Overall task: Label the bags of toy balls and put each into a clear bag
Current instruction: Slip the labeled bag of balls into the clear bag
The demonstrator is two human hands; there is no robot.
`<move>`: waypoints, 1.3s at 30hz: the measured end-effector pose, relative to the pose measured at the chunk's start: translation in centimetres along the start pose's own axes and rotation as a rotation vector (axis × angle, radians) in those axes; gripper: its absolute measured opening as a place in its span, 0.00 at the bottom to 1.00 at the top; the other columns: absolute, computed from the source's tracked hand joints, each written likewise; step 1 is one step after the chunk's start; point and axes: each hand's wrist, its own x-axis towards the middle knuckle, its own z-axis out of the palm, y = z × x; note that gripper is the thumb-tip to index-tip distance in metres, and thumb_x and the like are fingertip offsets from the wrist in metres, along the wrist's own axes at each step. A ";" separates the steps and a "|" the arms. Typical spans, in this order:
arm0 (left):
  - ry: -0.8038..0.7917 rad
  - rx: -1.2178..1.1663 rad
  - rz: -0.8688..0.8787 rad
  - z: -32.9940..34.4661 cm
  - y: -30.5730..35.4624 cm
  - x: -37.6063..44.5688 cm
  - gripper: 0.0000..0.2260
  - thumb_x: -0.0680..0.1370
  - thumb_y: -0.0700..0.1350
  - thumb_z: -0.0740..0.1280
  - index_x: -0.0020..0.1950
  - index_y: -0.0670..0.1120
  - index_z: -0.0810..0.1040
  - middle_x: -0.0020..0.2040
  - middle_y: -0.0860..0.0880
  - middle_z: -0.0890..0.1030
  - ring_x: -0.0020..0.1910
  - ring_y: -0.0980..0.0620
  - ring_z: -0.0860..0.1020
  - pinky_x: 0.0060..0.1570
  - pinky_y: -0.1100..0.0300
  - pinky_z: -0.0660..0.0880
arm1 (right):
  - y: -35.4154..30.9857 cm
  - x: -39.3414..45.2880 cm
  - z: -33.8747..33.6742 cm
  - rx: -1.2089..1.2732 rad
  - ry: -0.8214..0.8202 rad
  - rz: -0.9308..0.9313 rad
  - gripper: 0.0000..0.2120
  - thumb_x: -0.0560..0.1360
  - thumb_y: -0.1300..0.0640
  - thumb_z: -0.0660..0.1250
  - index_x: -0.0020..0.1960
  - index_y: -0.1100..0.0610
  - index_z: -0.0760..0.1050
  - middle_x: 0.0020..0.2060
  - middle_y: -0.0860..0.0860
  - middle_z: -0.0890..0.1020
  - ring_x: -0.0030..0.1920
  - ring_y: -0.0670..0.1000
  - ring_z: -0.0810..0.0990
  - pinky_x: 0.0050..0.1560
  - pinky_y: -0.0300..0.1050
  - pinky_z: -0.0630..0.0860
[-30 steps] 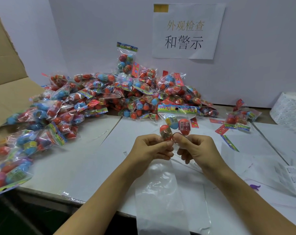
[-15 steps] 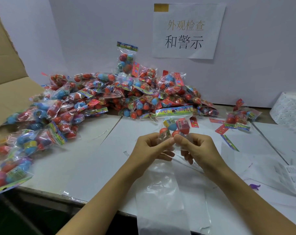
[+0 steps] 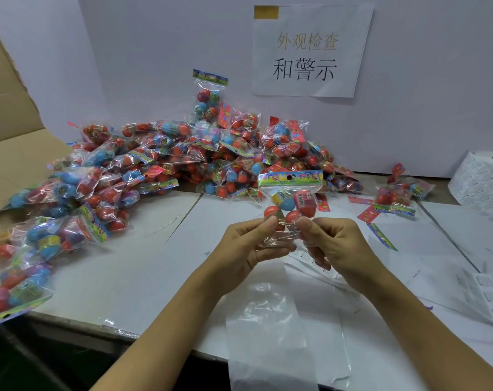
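Both hands mid-bench near front edge: left hand (image 3: 244, 245) + right hand (image 3: 331, 244) fingers curled, pinching clear bag (image 3: 279, 328) mouth open w/ ball bag (image 3: 292, 196) half in.

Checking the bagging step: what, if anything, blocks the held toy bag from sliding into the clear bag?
Nothing visible. The bag of toy balls sits directly above the clear bag, whose mouth the left hand and right hand pinch apart.
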 end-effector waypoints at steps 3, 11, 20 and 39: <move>-0.022 -0.033 -0.004 0.0 0.2 -0.1 0.16 0.75 0.54 0.72 0.55 0.44 0.88 0.54 0.40 0.86 0.49 0.46 0.86 0.47 0.62 0.82 | 0.1 0.1 -0.2 0.037 -0.013 -0.024 0.33 0.72 0.38 0.68 0.41 0.72 0.76 0.25 0.54 0.70 0.25 0.51 0.65 0.23 0.43 0.64; 0.018 -0.186 -0.054 -0.2 0.5 0.1 0.16 0.77 0.53 0.68 0.53 0.43 0.88 0.53 0.38 0.86 0.46 0.47 0.87 0.43 0.64 0.82 | 0.0 -0.1 0.0 0.238 -0.051 0.008 0.18 0.75 0.45 0.66 0.34 0.57 0.78 0.27 0.52 0.71 0.24 0.47 0.67 0.23 0.38 0.65; 0.088 -0.068 0.041 -0.9 0.6 0.1 0.13 0.75 0.51 0.73 0.49 0.42 0.89 0.49 0.41 0.87 0.46 0.50 0.86 0.45 0.62 0.82 | 0.6 0.3 -0.2 0.136 0.118 0.045 0.25 0.73 0.33 0.67 0.40 0.55 0.82 0.32 0.53 0.76 0.31 0.48 0.73 0.25 0.39 0.66; 0.089 -0.139 0.065 -2.1 0.8 0.1 0.08 0.77 0.41 0.69 0.38 0.45 0.83 0.39 0.44 0.83 0.38 0.50 0.84 0.38 0.60 0.82 | 0.2 0.6 -1.5 0.340 0.043 -0.040 0.22 0.71 0.48 0.71 0.43 0.70 0.75 0.34 0.60 0.76 0.29 0.50 0.71 0.27 0.39 0.69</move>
